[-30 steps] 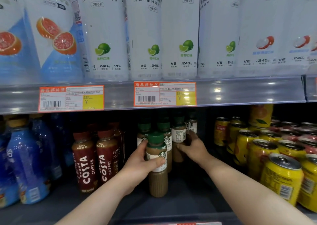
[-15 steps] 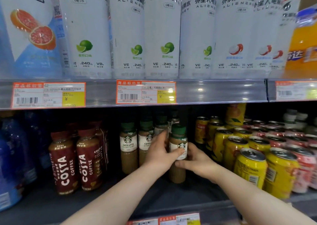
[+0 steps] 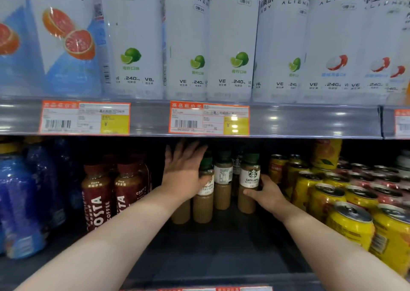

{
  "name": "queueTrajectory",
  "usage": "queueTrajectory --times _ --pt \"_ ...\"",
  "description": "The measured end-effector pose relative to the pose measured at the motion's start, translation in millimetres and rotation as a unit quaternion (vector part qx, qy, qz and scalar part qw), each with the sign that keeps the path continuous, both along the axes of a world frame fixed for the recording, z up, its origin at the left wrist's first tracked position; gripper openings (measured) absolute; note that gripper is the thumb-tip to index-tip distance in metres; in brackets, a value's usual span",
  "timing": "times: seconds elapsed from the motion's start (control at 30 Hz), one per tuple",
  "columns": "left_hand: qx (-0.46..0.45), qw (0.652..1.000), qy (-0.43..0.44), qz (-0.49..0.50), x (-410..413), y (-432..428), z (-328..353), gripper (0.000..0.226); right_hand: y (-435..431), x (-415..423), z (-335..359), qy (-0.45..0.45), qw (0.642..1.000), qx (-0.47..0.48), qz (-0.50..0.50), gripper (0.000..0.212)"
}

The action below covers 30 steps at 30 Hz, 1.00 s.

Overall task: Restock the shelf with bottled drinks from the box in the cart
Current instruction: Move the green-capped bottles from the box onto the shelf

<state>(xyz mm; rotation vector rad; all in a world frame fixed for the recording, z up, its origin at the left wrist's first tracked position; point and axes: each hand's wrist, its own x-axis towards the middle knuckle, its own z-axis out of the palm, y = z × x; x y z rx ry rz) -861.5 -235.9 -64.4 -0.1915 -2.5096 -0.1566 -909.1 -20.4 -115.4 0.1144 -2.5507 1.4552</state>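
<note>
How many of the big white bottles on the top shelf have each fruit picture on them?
Tall white-and-blue plastic bottles with pink grapefruit pictures: 2
Tall white plastic bottles with green lime pictures: 4
Tall white plastic bottles with red-and-white lychee pictures: 3
Total: 9

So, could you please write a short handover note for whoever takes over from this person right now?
Left hand: open, fingers spread, palm against the left latte bottles.
Right hand: grips the front right latte bottle, which stands upright on the lower shelf next to the yellow cans.
Done: several latte bottles stand between the Costa bottles and the cans.
Left: release, square the rows, then fetch more; the shelf front has room. Box and cart are out of view.
</note>
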Motion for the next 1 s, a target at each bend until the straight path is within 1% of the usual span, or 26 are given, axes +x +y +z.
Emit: queueTrajectory --times 0.07,0.23,0.3,0.37,0.4,0.43,0.47,0.5,0.57,0.63,0.73,0.8,0.87,1.0 --pt "-0.025 0.999 -0.023 0.007 -3 -1 -3 0.072 -2 -7 -2 -0.003 1.0 0.015 -0.009 0.061" --pt "-0.036 0.999 -0.01 0.008 -4 -1 -6 0.069 -4 -17 -3 -0.018 0.999 0.036 -0.018 0.059" --pt "-0.037 0.999 -0.012 0.006 -4 -2 -6 0.069 -6 -19 -2 -0.017 0.999 0.032 -0.018 0.065" --pt "-0.037 0.999 -0.012 0.003 -3 -3 -5 0.069 -9 -20 -1 0.025 0.999 0.006 -0.027 0.081" --pt "-0.036 0.999 -0.01 0.001 -3 -3 -5 0.069 -10 -21 1 0.065 0.997 0.002 -0.04 0.086" --pt "-0.035 0.999 -0.009 0.0 -3 -3 -5 0.069 -12 -19 6 0.106 0.993 0.014 -0.058 0.086" --pt "-0.034 0.999 -0.007 0.001 -3 -3 -5 0.069 -14 -18 13 0.152 0.985 0.04 -0.075 0.082" --pt "-0.034 0.999 -0.004 0.001 -3 -3 -5 0.069 -16 -17 21 0.194 0.974 0.087 -0.083 0.077" --pt "-0.036 0.999 0.0 0.003 -3 -3 -5 0.069 -22 -15 37 0.25 0.944 0.204 -0.074 0.068" --pt "-0.036 0.999 -0.001 0.003 -3 -2 -4 0.069 -28 -15 48 0.259 0.912 0.314 -0.047 0.064" --pt "-0.034 0.999 -0.004 0.004 -2 -1 -5 0.069 -36 -21 55 0.213 0.883 0.418 0.007 0.062" --pt "-0.032 0.999 -0.002 0.002 -2 -1 -6 0.069 -39 -25 59 0.19 0.874 0.447 0.029 0.057" --pt "-0.029 1.0 -0.004 -0.002 -2 -1 -6 0.069 -41 -28 61 0.177 0.878 0.444 0.031 0.052" --pt "-0.034 0.999 -0.005 0.003 -2 -1 -5 0.069 -47 -29 65 0.193 0.887 0.42 -0.01 0.049"
